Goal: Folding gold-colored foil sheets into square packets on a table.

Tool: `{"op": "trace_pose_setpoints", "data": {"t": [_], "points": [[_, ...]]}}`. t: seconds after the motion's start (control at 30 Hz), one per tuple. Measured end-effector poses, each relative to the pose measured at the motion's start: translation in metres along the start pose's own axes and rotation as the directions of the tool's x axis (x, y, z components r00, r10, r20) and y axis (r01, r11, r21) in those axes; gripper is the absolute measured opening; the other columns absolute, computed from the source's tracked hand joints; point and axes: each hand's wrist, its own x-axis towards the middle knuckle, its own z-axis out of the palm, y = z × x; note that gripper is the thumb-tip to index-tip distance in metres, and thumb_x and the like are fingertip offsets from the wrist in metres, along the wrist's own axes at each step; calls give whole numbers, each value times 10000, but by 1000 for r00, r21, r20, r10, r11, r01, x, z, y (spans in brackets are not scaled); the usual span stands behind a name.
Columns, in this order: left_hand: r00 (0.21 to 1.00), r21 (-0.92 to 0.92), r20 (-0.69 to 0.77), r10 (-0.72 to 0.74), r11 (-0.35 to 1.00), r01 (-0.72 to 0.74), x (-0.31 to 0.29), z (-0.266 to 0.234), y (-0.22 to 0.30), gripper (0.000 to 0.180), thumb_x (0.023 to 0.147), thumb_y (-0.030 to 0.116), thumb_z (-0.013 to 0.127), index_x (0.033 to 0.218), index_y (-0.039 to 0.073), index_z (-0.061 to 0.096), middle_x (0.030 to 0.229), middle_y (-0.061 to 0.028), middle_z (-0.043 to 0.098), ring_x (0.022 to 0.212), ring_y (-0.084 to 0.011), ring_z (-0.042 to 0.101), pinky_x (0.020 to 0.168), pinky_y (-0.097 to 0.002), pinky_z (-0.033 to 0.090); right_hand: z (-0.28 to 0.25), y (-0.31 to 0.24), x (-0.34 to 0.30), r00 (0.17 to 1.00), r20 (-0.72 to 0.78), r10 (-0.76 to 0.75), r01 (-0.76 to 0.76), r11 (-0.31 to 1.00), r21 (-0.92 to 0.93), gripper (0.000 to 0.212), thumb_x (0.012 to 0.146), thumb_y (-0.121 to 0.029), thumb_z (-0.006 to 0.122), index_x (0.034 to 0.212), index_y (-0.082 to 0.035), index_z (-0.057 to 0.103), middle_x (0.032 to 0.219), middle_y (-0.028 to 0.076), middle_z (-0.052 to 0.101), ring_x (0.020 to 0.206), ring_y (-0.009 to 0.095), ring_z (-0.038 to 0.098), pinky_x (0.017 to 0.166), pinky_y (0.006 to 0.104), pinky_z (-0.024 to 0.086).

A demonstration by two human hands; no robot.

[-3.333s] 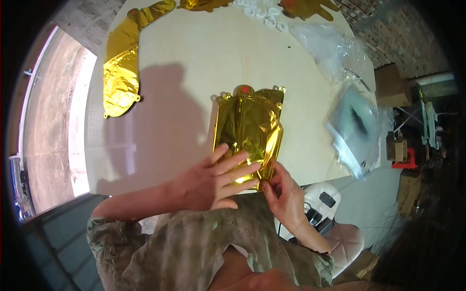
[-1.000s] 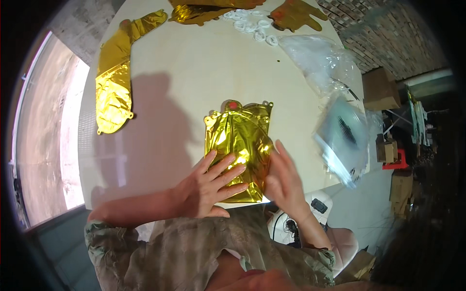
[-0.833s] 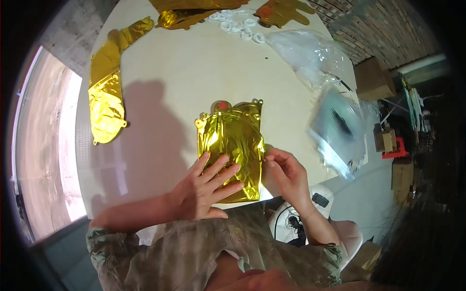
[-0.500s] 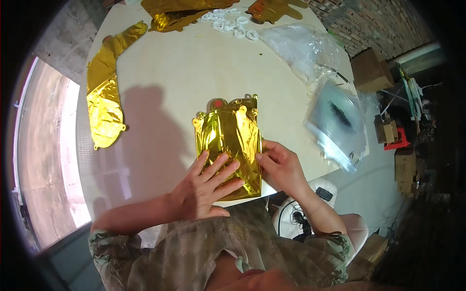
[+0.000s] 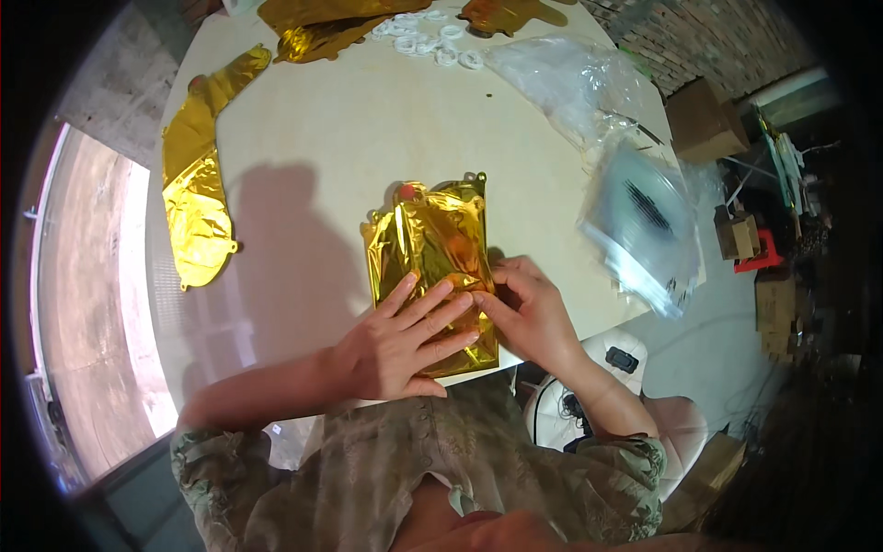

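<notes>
My left hand (image 5: 397, 339) flat on foil (image 5: 434, 235), fingers wide; right hand (image 5: 535, 316) at edge, can't tell if pinching. Probably smoothing step; next calls for steady pressure.

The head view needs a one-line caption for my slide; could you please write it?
Left hand spread on gold foil, right hand at its edge, white rings farther off on the table.

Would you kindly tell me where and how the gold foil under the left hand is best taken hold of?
I'd take the gold foil by its right edge, coming from the right with a light pinch: that edge is fairly straight and bare beyond the right hand, whereas the left hand lies spread over the lower part.
</notes>
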Motion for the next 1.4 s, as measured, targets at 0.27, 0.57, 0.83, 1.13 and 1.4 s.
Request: {"op": "trace_pose_setpoints", "data": {"t": [0.27, 0.57, 0.83, 1.13, 1.4], "points": [[1000, 25, -11, -4, 1000, 5, 0, 0, 2, 815, 763, 586, 749, 1432, 160, 563, 1554, -222, 404, 1461, -389, 358, 1195, -609, 227, -5, -6, 3, 971, 121, 208, -232, 944, 234, 293, 946, -7, 691, 1223, 41, 610, 985, 10, 644, 839, 54, 591, 741, 223, 508], [1000, 44, -1, -6, 999, 6, -4, 2, 3, 755, 805, 592, 697, 1452, 231, 554, 1574, -119, 422, 1460, -325, 372, 1200, -602, 215, -11, -10, 18, 878, 430, 209, -422, 761, 493, 241, 970, -64, 642, 1210, -76, 654, 1005, -56, 695, 799, -16, 566, 616, 149, 385], [1000, 84, -4, -11, 996, 12, -3, 4, 4, 736, 808, 593, 693, 1448, 255, 560, 1587, -109, 401, 1472, -314, 338, 1201, -622, 178, 1, 8, 18, 944, 313, 106, -225, 899, 375, 286, 968, -51, 636, 1252, -23, 618, 989, -24, 675, 832, 43, 587, 713, 217, 485], [999, 34, 21, -39, 999, 39, 1, -2, 5, 751, 787, 584, 714, 1422, 204, 586, 1563, -147, 431, 1465, -316, 366, 1195, -621, 212, -5, -9, 28, 962, 222, 159, -218, 938, 271, 452, 961, -29, 655, 1383, 24, 501, 1034, 58, 698, 925, 84, 629, 801, 254, 519], [999, 10, 18, -44, 999, 44, 4, -3, 5, 755, 775, 567, 734, 1403, 170, 598, 1549, -158, 446, 1459, -334, 376, 1192, -613, 226, -11, -21, 54, 935, 305, 181, -221, 970, 101, 553, 942, -43, 685, 1442, 11, 454, 962, 43, 702, 856, 70, 623, 733, 238, 508]]}}
